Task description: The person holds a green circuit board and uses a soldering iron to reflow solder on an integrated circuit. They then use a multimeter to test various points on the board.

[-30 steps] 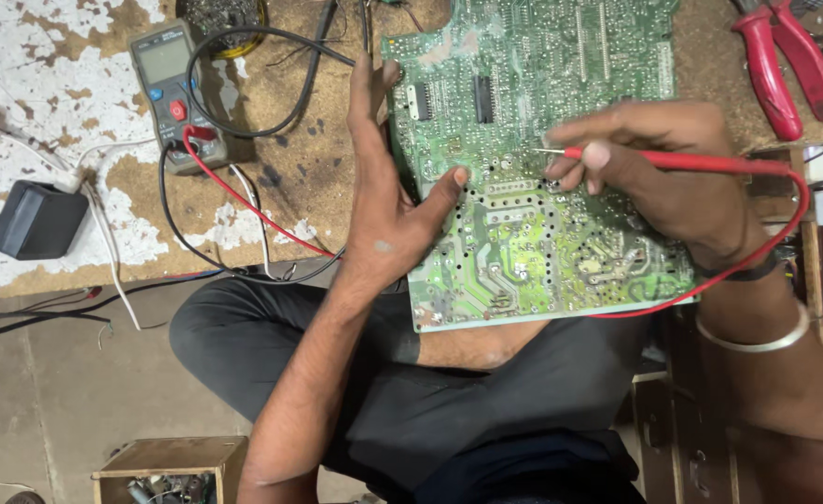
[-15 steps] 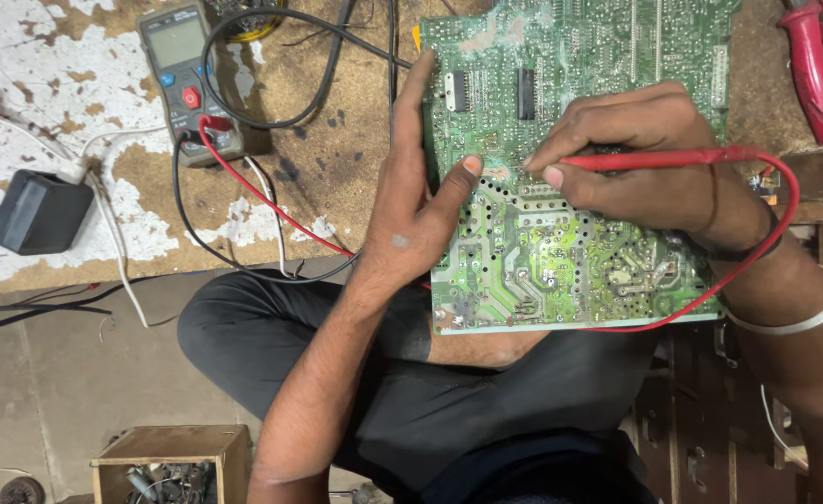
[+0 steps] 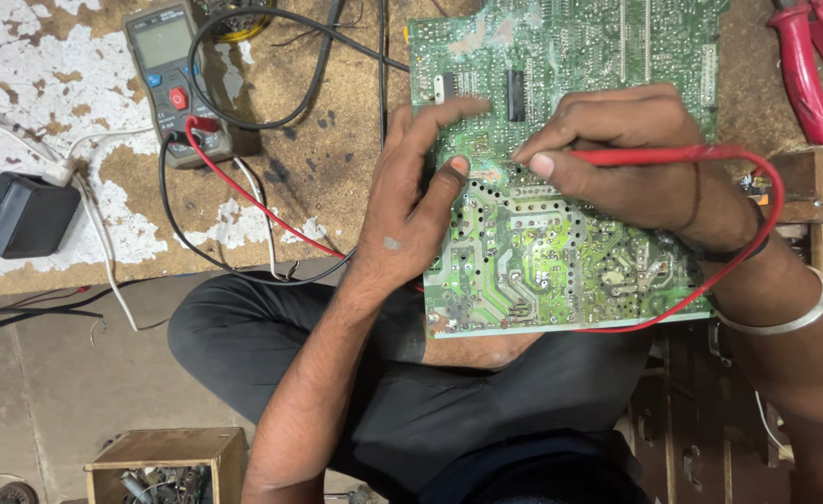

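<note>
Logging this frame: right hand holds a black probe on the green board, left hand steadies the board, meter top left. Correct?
Not quite: the probe in the right hand is red, not black, as the head view shows; its red lead loops round the wrist. The rest stands: its tip is on the green board, the left hand steadies the board, and the meter lies top left.

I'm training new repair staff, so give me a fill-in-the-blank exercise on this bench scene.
1. The right hand holds a ____ probe.
2. The left hand rests on the green ____.
3. The multimeter lies to the ____ of the board.
4. Red-handled ____ lie at the top right corner.

Missing words: red; circuit board; left; pliers
</note>
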